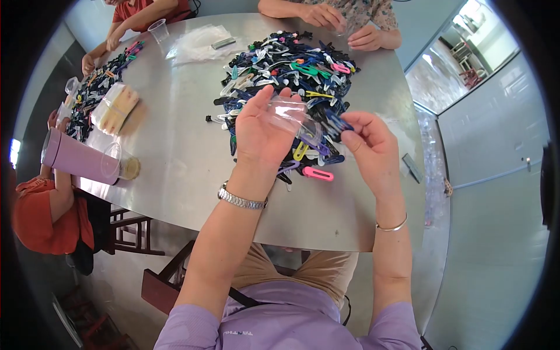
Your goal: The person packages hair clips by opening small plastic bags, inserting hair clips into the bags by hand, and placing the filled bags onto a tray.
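Observation:
My left hand (262,131) is turned palm up over the table, its fingers curled round a clear plastic bag (287,111). Glare hides part of the bag's shape; its mouth seems to face right. Beside that mouth, my right hand (370,143) pinches several dark blue hair clips (336,124), slightly blurred. Under and beyond both hands spreads a heap of snap hair clips (280,64), mostly black, navy and white, with some brighter ones. A pink clip (318,174) and a yellow clip (300,150) lie at the heap's near edge.
The metal table (175,151) is round. On it are a stack of flat clear bags (201,44), a clear cup (158,32), a purple tumbler (81,157), a bundle of cards (116,108) and a second clip heap (96,87). Other people sit around, their hands (344,32) at work.

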The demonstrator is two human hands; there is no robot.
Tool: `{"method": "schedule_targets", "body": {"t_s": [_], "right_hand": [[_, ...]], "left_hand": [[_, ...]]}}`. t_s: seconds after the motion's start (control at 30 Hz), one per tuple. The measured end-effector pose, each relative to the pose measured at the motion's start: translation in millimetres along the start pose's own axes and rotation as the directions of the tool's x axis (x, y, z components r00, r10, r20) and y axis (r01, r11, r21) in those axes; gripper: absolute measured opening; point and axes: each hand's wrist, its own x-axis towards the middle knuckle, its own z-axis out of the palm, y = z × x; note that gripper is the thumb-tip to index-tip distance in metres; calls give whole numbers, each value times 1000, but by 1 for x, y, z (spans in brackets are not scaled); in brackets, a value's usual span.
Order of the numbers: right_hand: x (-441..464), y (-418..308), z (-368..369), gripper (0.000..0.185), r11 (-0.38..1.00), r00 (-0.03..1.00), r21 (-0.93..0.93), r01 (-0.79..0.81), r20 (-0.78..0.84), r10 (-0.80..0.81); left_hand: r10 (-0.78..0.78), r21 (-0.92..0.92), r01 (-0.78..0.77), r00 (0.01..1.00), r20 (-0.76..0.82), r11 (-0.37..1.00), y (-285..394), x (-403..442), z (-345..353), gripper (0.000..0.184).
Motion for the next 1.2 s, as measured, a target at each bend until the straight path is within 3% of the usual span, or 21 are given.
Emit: {"method": "schedule_targets", "body": {"t_s": [0.03, 0.1, 0.23, 0.3, 0.37, 0.43, 0.5, 0.53, 0.6, 0.67, 0.7, 0.73, 0.8, 0.83, 0.9, 1.03, 1.1, 1.13, 1.2], "right_hand": [[-1, -4, 2, 20, 1000, 1000, 2, 0, -1, 0], [-3, -11, 6, 18, 940, 989, -307, 146, 66, -132], [-4, -6, 12, 17, 897, 986, -410, 165, 52, -157], [-4, -6, 13, 17, 721, 952, -631, 286, 100, -290], [-6, -6, 18, 17, 743, 968, -632, 219, 46, -245], [-7, -6, 20, 17, 761, 980, -632, 149, -9, -199], [-7, -5, 20, 16, 916, 981, -381, 125, -94, -173], [-5, -6, 16, 16, 915, 980, -384, 124, -95, -173], [3, -8, -1, 17, 998, 959, -50, 27, -279, -40], [15, 8, -22, 18, 996, 938, -94, -6, -346, -27], [22, 19, -30, 20, 991, 914, -130, -41, -405, -16], [29, 28, -34, 20, 990, 911, -136, -42, -412, -18], [45, 48, -38, 23, 756, 981, -653, 53, -109, -163], [56, 63, -38, 23, 755, 981, -653, 49, -111, -160], [77, 84, -35, 25, 487, 929, -825, 286, 116, -351], [90, 83, -23, 24, 451, 974, -868, 206, 139, -179], [85, 73, -13, 21, 556, 999, -830, 45, 47, -11], [82, 72, -8, 21, 557, 998, -829, 49, 57, -5], [77, 69, 1, 21, 518, 951, -832, 201, 39, -306]], "left_hand": [[1, 12, -1, 1000, -21, 1000, -1, -1, 2, 18], [-1, 26, 2, 999, -44, 1000, -6, -2, 2, 18], [-26, 98, 27, 1000, -12, 995, -20, -6, 1, 21], [-23, 138, 28, 999, -32, 990, -28, -8, 0, 21], [-40, 227, 36, 999, 11, 973, -34, -9, -3, 20], [-46, 204, 48, 999, -14, 978, -38, -11, -1, 19], [-56, 182, 62, 998, -35, 981, -37, -12, 1, 18], [-90, 103, 92, 996, -23, 990, -32, -11, 2, 19], [-104, -166, 104, 995, 7, 981, -18, -10, 4, 19], [-82, -323, 144, 977, 197, 935, 2, 2, -10, 21], [-47, -335, 71, 996, 81, 940, 1, 4, -9, 20], [-89, -305, 103, 994, 57, 947, -3, 4, -8, 20], [-141, -263, 119, 988, -65, 957, -14, -5, 2, 22], [-144, -263, 122, 987, -67, 957, -13, -6, 2, 22], [-81, -209, 77, 997, -10, 975, -8, -5, 2, 24], [-27, -384, 74, 992, 126, 920, 22, 7, -8, 24], [16, -411, 22, 996, 88, 911, 35, 8, -6, 24], [48, -433, -23, 998, 48, 901, 39, 7, -6, 23], [50, -456, -5, 995, 88, 890, 42, 9, -8, 24]]}}
